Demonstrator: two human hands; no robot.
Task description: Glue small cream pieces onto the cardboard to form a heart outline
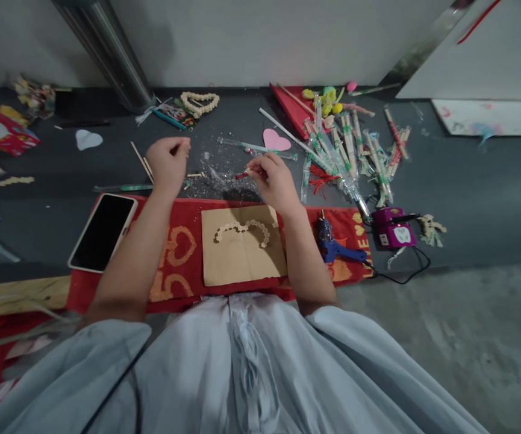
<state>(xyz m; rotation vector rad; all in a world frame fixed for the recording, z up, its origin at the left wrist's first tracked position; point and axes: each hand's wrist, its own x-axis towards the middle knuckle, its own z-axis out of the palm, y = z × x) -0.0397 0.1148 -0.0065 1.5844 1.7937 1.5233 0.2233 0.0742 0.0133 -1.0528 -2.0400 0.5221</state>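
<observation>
My left hand point(167, 164) is raised over the dark table, its fingers curled into a pinch; I cannot make out what, if anything, is in them. To its right, my right hand point(274, 181) pinches a short dark red stick piece point(241, 176) between thumb and fingers. Small pale bits point(218, 173) are scattered on the table between the hands. Nearer to me, a creased tan cardboard sheet point(244, 268) lies on a red towel point(183, 283). On the sheet, small beige pieces point(243, 228) form two joined arches.
A phone point(103, 234) lies left on the towel, and a blue glue gun point(339, 248) lies right, near a purple power socket point(393, 228). Wrapped sticks point(350, 144) crowd the back right. A beaded heart point(200, 103), pink paper heart point(276, 140) and metal post point(111, 54) stand out behind.
</observation>
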